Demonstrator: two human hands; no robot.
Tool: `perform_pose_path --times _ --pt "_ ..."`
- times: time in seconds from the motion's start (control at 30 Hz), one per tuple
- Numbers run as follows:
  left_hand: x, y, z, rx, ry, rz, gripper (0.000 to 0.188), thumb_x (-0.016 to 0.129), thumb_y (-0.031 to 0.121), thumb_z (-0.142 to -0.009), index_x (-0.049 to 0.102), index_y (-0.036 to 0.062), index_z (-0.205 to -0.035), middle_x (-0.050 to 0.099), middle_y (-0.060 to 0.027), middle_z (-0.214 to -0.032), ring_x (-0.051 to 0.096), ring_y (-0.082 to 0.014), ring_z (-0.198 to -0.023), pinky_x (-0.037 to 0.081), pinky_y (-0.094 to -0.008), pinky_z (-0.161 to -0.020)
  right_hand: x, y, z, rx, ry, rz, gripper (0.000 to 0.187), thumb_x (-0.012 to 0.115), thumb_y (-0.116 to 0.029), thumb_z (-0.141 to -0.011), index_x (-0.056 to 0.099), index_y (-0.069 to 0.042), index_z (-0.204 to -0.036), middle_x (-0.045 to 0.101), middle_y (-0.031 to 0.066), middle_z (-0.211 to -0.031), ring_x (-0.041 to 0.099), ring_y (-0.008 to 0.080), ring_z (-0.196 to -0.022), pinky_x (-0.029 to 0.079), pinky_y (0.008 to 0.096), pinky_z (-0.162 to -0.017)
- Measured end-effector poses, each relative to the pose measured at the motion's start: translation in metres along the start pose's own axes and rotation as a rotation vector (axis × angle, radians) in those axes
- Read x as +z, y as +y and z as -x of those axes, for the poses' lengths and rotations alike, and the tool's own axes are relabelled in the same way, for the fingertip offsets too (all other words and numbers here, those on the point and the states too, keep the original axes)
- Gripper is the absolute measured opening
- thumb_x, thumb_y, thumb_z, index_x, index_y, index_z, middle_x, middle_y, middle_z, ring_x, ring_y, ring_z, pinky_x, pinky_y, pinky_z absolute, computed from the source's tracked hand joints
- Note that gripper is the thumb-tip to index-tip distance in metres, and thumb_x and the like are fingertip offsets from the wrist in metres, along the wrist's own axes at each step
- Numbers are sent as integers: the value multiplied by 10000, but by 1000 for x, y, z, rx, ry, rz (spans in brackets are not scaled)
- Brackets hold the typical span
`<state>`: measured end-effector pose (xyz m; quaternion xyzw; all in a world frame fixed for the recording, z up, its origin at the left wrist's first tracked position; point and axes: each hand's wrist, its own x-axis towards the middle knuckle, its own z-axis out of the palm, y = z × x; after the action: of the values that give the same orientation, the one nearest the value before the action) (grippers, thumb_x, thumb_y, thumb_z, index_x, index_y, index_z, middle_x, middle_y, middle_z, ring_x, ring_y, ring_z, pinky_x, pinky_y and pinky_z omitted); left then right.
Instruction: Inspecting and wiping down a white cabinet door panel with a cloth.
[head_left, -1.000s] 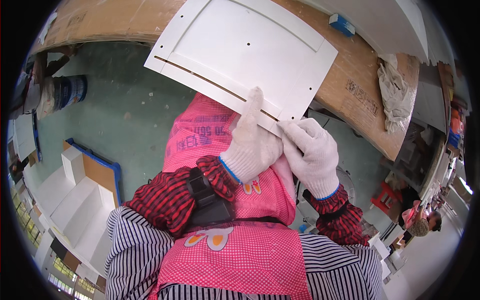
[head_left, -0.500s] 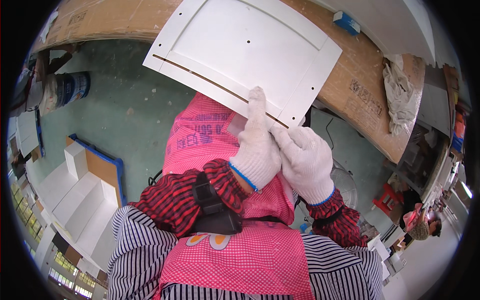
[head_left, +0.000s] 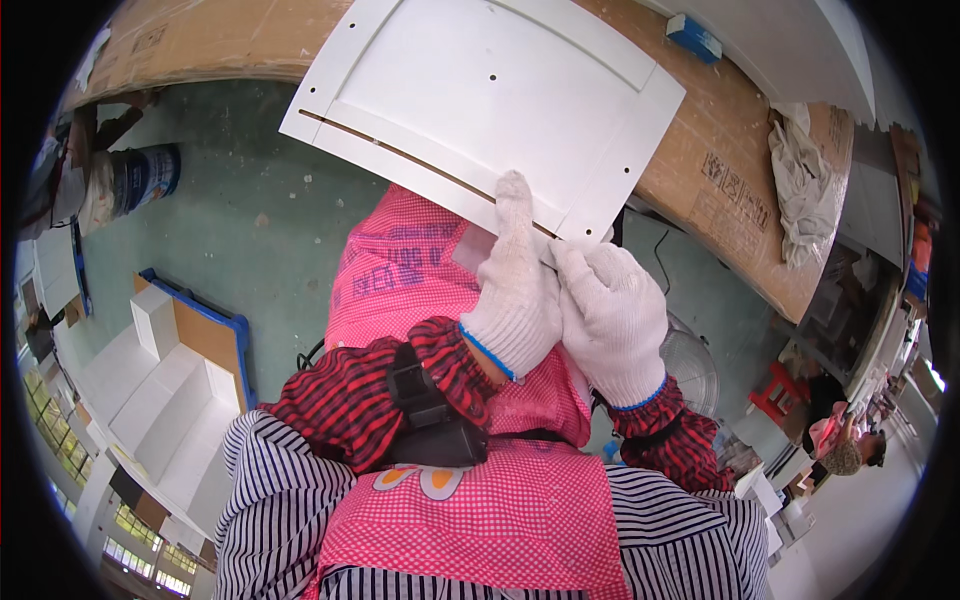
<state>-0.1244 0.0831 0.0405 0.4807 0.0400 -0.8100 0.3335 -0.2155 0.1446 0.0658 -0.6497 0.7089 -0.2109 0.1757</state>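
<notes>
A white panel with a recessed middle, a long narrow slot near its closest edge and several small holes lies partly over the cardboard-covered bench and juts toward me. My left hand, in a white knitted glove, grips that near edge, with one digit lying on top across the slot and the other fingers hidden beneath. At the panel's near right corner, my gloved right hand is closed against the edge. Whatever its fingers pinch is hidden. A small pale patch shows just left of my left hand, below the edge.
Brown cardboard covers the bench, with a blue box and a crumpled pale cloth on it. White cabinet parts stand at lower left. A bucket, a fan and a red stool stand around.
The panel has turned very slightly, its left end shifting a little left and its right corner dropping off slightly less. My right hand has moved slightly up along the edge; the left stays nearly still.
</notes>
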Motion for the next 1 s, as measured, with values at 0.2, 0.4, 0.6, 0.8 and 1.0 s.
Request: perform_pose_path --times 0.2,0.4,0.6,0.8,1.0 --pt "3 1 3 -15 48 -30 870 532 666 -1002 349 -44 -1470 563 -315 -1311 678 -452 -1073 620 -572 -877 -1 -2 4 -4 -148 65 413 699 -54 -758 727 -70 -1170 682 88 -890 681 305 -838 545 397 -706" --pt "3 4 5 -76 41 12 869 520 657 -1011 336 -55 -1474 571 -314 -1304 676 -445 -1094 618 -566 -898 -3 -2 7 -25 -68 -80 356 725 -41 -778 751 -70 -1132 698 94 -894 693 306 -822 553 388 -719" --pt "1 0 1 25 -56 25 813 482 619 -1045 339 -51 -1483 580 -298 -1310 675 -408 -1119 602 -506 -974 1 -3 2 67 46 -68 277 731 -29 -817 763 -54 -1091 723 102 -926 709 304 -849 564 378 -749" --pt "7 12 11 -85 23 -5 815 483 629 -1039 345 -44 -1477 582 -305 -1307 679 -416 -1111 605 -546 -954 0 -3 8 -18 -55 -11 275 723 -26 -826 761 -51 -1097 705 94 -890 695 293 -800 552 383 -701" --pt "0 3 1 23 -89 119 742 509 643 -1028 434 26 -1433 604 -205 -1296 633 -346 -1168 563 -486 -993 -12 8 -2 128 72 -94 220 708 -56 -834 750 -84 -1048 678 82 -905 689 289 -828 549 384 -701"
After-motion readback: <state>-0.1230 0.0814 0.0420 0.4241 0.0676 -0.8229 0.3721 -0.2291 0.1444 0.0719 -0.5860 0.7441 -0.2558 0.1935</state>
